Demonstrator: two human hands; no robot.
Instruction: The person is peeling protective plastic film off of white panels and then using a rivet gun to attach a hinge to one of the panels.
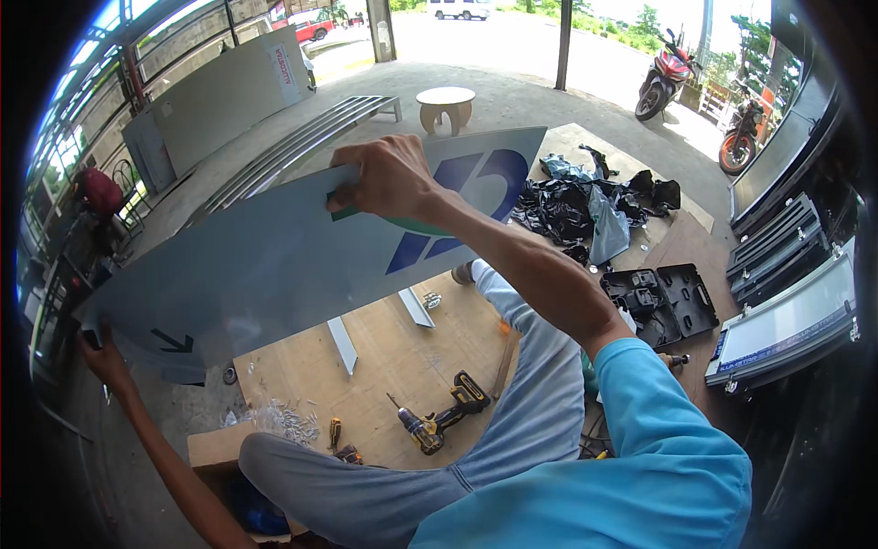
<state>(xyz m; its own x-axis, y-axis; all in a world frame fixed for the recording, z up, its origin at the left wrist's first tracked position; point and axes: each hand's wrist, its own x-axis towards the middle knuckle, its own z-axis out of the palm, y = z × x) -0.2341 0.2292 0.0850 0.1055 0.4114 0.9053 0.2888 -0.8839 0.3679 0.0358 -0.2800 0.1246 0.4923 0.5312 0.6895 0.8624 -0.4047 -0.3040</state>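
Note:
A long pale grey sign panel, printed with a blue and green emblem and a dark arrow, is held up tilted in front of me. My right hand grips its upper edge near the middle, fingers curled over. My left hand closes on its lower left corner. Below the panel, a plywood sheet carries a yellow and black cordless drill, two flat metal strips and a small screwdriver. Many clear little packets or screws lie in a pile by my left knee.
Crumpled black plastic and an open black tool case lie to the right. Framed panels lean at the far right. Metal tubes on a bench and a round stool stand beyond. A cardboard box is near my left knee.

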